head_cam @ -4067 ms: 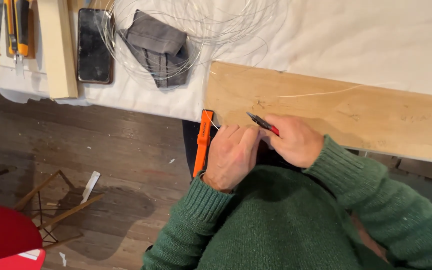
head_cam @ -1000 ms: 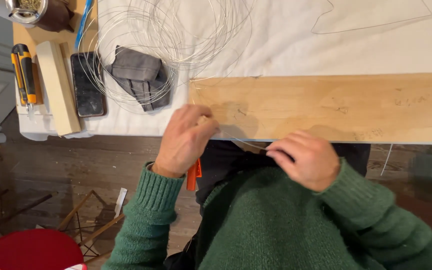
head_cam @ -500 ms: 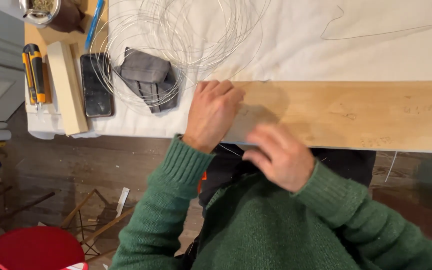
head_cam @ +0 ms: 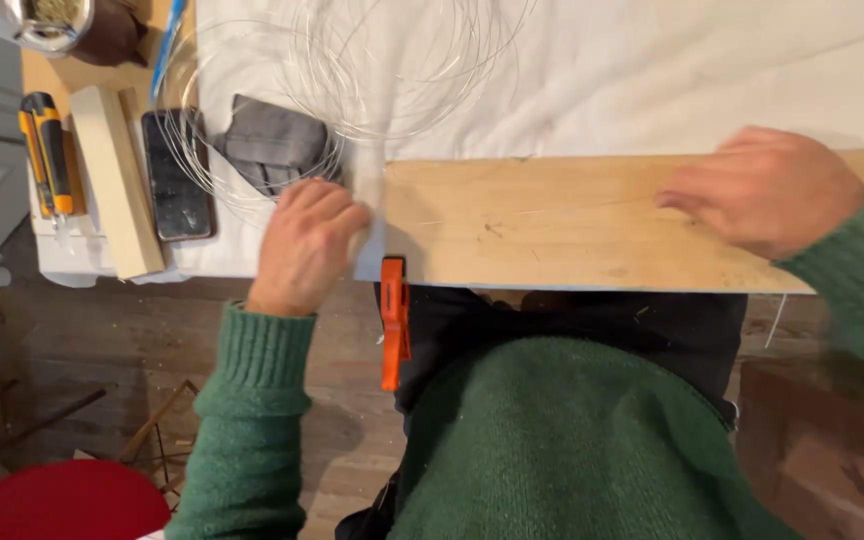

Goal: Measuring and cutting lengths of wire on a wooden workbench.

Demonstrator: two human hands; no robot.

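Plank [head_cam: 552,220] pressed flat by right hand [head_cam: 767,190] — fingers narrow, holding nothing; left hand [head_cam: 307,245], fingers loosely curled, at its nine-o'clock end — orange clamp [head_cam: 393,320] at six.

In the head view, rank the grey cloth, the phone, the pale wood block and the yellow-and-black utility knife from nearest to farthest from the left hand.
From the left hand:
1. Grey cloth, just above it.
2. Phone, to the left.
3. Pale wood block, left of the phone.
4. Utility knife, at the table's far left edge.

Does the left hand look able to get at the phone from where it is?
Probably yes: the left hand rests at the plank's left end, and only loose wire loops lie before the phone.
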